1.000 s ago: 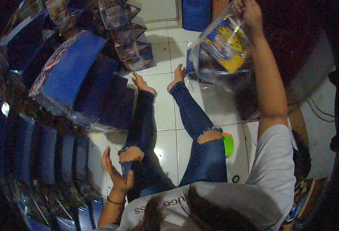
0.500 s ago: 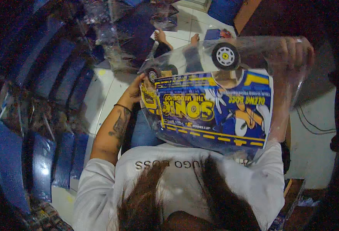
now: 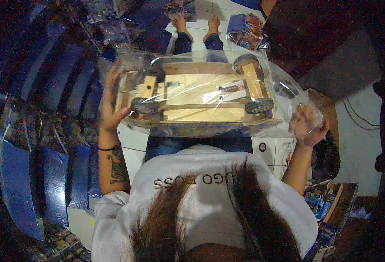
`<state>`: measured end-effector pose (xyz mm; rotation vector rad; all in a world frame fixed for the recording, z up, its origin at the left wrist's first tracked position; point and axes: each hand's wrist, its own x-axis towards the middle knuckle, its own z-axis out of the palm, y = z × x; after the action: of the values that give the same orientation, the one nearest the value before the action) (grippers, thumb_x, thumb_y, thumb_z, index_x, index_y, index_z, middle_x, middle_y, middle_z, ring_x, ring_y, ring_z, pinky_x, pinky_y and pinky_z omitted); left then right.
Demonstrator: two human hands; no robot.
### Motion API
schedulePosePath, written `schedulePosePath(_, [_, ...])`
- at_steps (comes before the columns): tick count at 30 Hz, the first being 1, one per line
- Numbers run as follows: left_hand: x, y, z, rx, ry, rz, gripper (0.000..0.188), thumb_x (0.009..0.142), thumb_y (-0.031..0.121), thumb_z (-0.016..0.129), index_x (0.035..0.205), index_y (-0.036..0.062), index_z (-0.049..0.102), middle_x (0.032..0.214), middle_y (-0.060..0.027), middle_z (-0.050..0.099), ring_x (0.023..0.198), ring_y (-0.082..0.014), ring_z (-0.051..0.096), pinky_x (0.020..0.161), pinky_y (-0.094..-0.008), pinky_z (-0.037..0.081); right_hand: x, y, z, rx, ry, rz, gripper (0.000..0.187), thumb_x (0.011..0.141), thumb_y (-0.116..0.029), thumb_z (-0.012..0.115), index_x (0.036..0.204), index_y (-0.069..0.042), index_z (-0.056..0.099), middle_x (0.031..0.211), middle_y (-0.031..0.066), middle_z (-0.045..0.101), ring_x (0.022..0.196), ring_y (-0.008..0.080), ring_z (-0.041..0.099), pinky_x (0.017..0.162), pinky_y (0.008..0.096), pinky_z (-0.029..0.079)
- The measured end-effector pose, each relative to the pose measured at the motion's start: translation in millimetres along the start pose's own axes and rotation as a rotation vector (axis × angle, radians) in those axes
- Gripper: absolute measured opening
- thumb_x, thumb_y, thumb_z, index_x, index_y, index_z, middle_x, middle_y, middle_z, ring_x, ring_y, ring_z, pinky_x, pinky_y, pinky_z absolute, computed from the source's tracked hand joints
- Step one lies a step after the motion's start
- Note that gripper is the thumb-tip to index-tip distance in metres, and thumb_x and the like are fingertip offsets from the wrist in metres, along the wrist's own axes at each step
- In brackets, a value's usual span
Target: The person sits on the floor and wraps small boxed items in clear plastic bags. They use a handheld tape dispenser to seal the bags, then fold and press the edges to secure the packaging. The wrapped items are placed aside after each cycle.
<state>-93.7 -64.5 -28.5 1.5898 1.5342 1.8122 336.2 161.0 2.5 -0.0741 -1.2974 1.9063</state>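
A wooden toy truck [image 3: 203, 114] lies over my lap inside a clear plastic bag [image 3: 284, 85]. Its pale plywood underside faces up, with dark wheels on wooden blocks at both ends. My left hand [image 3: 112, 105] grips the truck's left end through the plastic, thumb on the near side and fingers along the end. At the right, beyond the truck's end, my right hand [image 3: 308, 124] has its fingers curled at the loose end of the bag. Glare on the film partly blurs those fingers. The printed side panel is now mostly hidden.
Blue wrapped packages [image 3: 52, 183] stand in rows on my left. A colourful printed box [image 3: 246, 30] is on the tiled floor beyond my feet. To the right are a dark bag [image 3: 325, 157], a crate of printed items [image 3: 328, 201] and a pale wall with a cable [image 3: 354, 114].
The truck has been turned from its printed side to its underside. My left hand has shifted outward along the left end, and my right hand has come down to the bag's right end.
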Motion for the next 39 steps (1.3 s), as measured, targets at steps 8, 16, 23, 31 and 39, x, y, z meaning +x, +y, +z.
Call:
schedulePosePath(8, [16,38,-7,0.027,0.083,-0.200,0.069,0.076,0.044,0.072,0.123,-0.0007,0.049,0.123,-0.0115,0.052,0.114,-0.0219,0.049,0.099,-0.0337,0.035,50,-42,-14,-0.398,-0.193,0.246,0.084,0.085,-0.067,0.038,0.113,0.011,0.052,0.090,0.0217,0.065,0.066,0.0280,0.064,0.058,0.0358,0.052])
schedulePosePath(16, [23,45,-5,0.553,0.515,0.078,0.038,0.101,0.025,0.042,0.091,-0.0013,0.067,0.080,-0.0017,0.061,0.075,-0.0073,0.052,0.067,-0.0230,0.041,53,-53,-38,-0.360,0.307,0.062,0.028,0.092,-0.025,0.057,0.107,-0.001,0.059,0.078,-0.0005,0.057,0.068,0.0104,0.053,0.061,0.0214,0.042])
schedulePosePath(23, [30,43,1,0.664,0.613,0.069,0.046,0.101,0.032,0.041,0.082,-0.0005,0.067,0.067,-0.0022,0.057,0.061,-0.0074,0.047,0.054,-0.0235,0.035,63,-41,-39,-0.595,0.206,-0.007,0.027,0.098,-0.029,0.048,0.092,-0.005,0.058,0.074,0.0004,0.053,0.066,0.0109,0.048,0.063,0.0249,0.039])
schedulePosePath(31, [36,31,-15,0.518,0.736,-0.038,0.049,0.101,0.036,0.040,0.086,-0.0004,0.069,0.075,-0.0031,0.063,0.067,-0.0102,0.053,0.059,-0.0240,0.041,196,-122,51,-1.158,0.146,-0.541,0.048,0.096,-0.039,0.052,0.069,0.000,0.053,0.056,0.0037,0.043,0.045,0.0119,0.027,0.044,0.0349,0.025])
schedulePosePath(39, [79,4,54,0.417,0.231,0.227,0.090,0.065,0.031,0.085,0.136,0.0011,0.040,0.132,-0.0158,0.049,0.118,-0.0256,0.049,0.100,-0.0366,0.041,273,-43,209,-1.476,-0.627,-0.349,0.039,0.096,-0.034,0.052,0.085,0.001,0.066,0.070,0.0102,0.062,0.061,0.0231,0.057,0.059,0.0355,0.046])
